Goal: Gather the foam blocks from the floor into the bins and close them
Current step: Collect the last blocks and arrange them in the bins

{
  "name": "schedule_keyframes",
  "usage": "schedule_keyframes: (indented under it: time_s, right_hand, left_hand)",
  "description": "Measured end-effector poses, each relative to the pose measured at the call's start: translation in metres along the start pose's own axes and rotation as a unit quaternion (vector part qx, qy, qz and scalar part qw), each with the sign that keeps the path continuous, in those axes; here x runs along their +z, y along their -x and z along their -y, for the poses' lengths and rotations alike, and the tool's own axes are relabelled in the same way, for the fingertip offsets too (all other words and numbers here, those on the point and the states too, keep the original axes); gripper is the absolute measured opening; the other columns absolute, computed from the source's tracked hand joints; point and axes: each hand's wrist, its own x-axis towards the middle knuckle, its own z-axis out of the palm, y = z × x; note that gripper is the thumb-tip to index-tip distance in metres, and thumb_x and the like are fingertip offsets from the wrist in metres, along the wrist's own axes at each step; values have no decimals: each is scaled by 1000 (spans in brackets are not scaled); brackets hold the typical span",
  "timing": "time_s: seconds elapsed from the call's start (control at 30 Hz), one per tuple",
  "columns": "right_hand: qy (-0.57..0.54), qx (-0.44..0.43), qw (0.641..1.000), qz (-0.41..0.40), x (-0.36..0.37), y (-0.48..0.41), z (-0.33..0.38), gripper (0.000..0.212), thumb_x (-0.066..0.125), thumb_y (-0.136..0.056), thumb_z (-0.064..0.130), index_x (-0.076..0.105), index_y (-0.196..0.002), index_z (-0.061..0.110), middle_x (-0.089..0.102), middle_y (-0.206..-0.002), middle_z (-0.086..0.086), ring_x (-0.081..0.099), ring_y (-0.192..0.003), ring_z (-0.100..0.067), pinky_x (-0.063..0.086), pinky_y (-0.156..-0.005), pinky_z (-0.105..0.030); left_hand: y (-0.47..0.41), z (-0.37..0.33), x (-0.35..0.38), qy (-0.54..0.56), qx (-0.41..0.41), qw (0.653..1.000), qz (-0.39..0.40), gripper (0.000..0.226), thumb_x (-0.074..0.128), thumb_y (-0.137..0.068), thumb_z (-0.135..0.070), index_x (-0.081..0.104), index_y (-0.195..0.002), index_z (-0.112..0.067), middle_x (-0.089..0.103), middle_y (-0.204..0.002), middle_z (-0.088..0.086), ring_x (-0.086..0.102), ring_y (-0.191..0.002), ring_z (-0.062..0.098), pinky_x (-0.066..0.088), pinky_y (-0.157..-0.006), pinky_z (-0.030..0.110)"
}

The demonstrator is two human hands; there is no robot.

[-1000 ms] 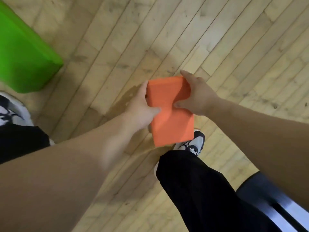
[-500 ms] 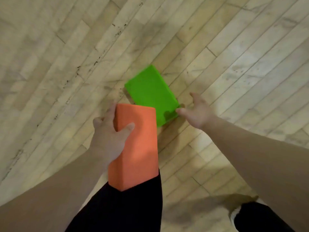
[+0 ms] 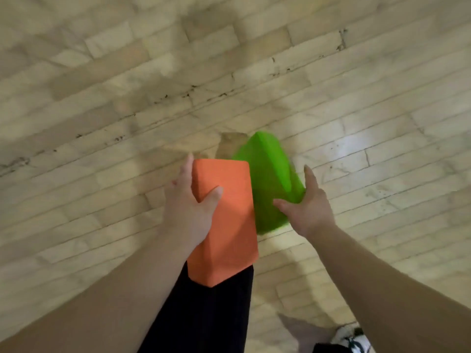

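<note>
Your left hand [image 3: 190,207] gripped the orange foam block [image 3: 224,225], thumb laid across its top face and fingers running up its left side. The block stood roughly on end in that grasp, its lower corner over your black trouser leg [image 3: 204,314].

Your right hand [image 3: 309,207] was on the green foam block [image 3: 267,179], which was pinched between the thumb on its near face and the fingers stretched along its right edge. The green block was tilted, with one corner pointing away from you (it was smeared by motion blur, so you could not have told from this view whether it rested on the floor or had cleared it). It sat just beside the orange block, and their edges overlapped in the view.

Both blocks were over the pale wooden floor [image 3: 356,98], whose narrow boards ran crosswise with dark specks along some seams. A white and black shoe [image 3: 351,337] showed at the lower right edge.
</note>
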Motion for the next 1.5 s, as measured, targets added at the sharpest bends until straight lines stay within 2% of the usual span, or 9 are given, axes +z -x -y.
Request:
schedule_keyframes:
  time_s: [0.13, 0.33, 0.53, 0.7, 0.83, 1.03, 1.13, 1.3, 1.5]
  right_hand:
    - [186, -73, 980, -11, -71, 112, 105, 105, 76, -75, 53, 9, -156, 51, 55, -129, 0, 53, -119, -30, 49, -100, -52]
    - [227, -209, 951, -25, -150, 262, 280, 99, 74, -75, 37, 18, -156, 47, 40, -138, -1, 54, -117, -28, 53, -97, -47]
    - [291, -343, 893, -7, -197, 380, 411, 96, 71, -75, 31, 23, -157, 40, 41, -135, -8, 50, -121, -34, 50, -100, -44]
    - [291, -513, 808, 10, -224, 484, 480, 98, 74, -74, 33, 24, -158, 41, 36, -138, -3, 58, -112, -27, 52, -89, -36]
    - [271, -632, 726, 5, -219, 569, 523, 96, 80, -78, 35, 26, -157, 43, 33, -144, 1, 51, -128, -24, 42, -103, -34]
    - [297, -771, 564, -3, -137, 708, 584, 88, 79, -76, 46, 41, -154, 36, 54, -145, -4, 52, -131, -28, 40, -105, -30]
    - [309, -802, 511, 15, -69, 769, 599, 84, 77, -76, 49, 43, -152, 35, 53, -148, -1, 52, -133, -26, 41, -105, -31]
    - [296, -831, 464, 83, 69, 850, 628, 86, 78, -78, 52, 40, -154, 37, 49, -152, 2, 49, -136, -21, 39, -108, -31]
    - [309, -818, 457, 164, 209, 934, 665, 86, 76, -79, 59, 37, -154, 41, 46, -153, 7, 45, -137, -17, 38, -109, -34]
  left_hand:
    - [62, -44, -91, 76, -9, 996, -50, 90, 69, -91, -50, 7, -155, -61, 30, -150, 3, 44, -133, 20, 33, -104, 32]
    - [162, -97, -260, 182, 4, 970, -162, 90, 67, -93, -50, 4, -156, -59, 22, -155, -1, 39, -120, 7, 36, -97, 30]
    - [253, -133, -390, 276, 10, 910, -308, 89, 73, -92, -44, 15, -160, -49, 29, -146, -3, 39, -111, 5, 31, -97, 25]
    - [341, -137, -456, 317, 12, 839, -442, 91, 75, -90, -42, 17, -159, -50, 32, -148, 0, 46, -120, 12, 29, -103, 22]
    - [402, -111, -502, 331, 15, 784, -525, 92, 78, -86, -42, 21, -158, -49, 34, -141, -1, 46, -130, 16, 28, -110, 22]
    - [484, -35, -589, 280, 24, 742, -608, 90, 79, -86, -44, 25, -158, -49, 37, -137, -2, 46, -122, 10, 29, -110, 22]
    - [515, 24, -632, 250, 9, 727, -639, 88, 77, -87, -44, 25, -157, -50, 37, -132, -4, 42, -116, 5, 28, -104, 21]
    - [561, 152, -706, 211, -30, 700, -681, 89, 77, -86, -44, 24, -157, -51, 41, -126, -3, 46, -108, 7, 33, -98, 24]
    - [596, 281, -793, 206, -76, 689, -691, 86, 76, -89, -43, 24, -156, -53, 39, -125, -7, 46, -97, -8, 38, -89, 19]
